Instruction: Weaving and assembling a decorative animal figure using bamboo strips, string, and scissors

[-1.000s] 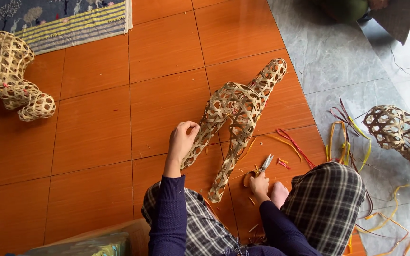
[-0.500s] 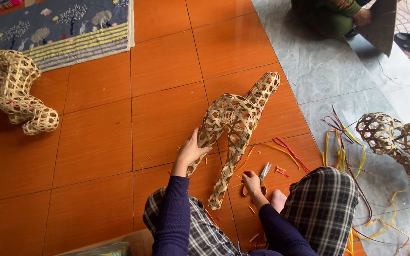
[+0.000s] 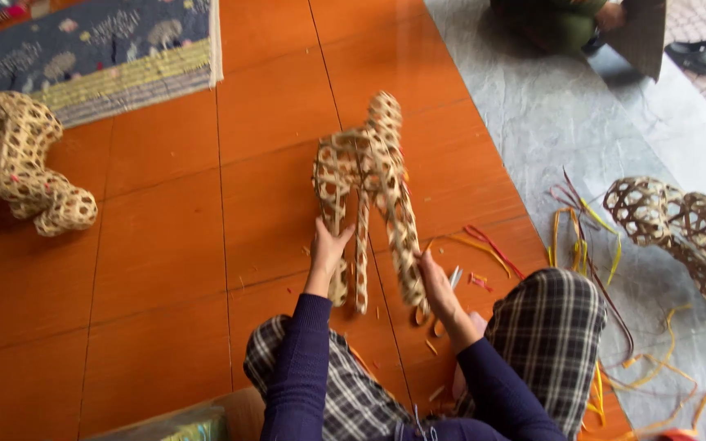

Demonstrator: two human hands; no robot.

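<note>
Woven animal frame (image 3: pixel 367 175) is now being stood up w/ both hands, no longer lying flat on floor (image 3: pixel 165 245); left hand (image 3: pixel 328 245) & right hand (image 3: pixel 435 282) each gripping a leg. Scissors (image 3: pixel 456 276) dropped beside.

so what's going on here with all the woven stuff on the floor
A person sitting on the orange tile floor holds a woven animal figure upright by its legs, left hand on one leg and right hand on another. Small scissors lie by the right hand, with coloured strips scattered nearby. A second woven figure stands to the left and another woven piece lies on the right.
</note>
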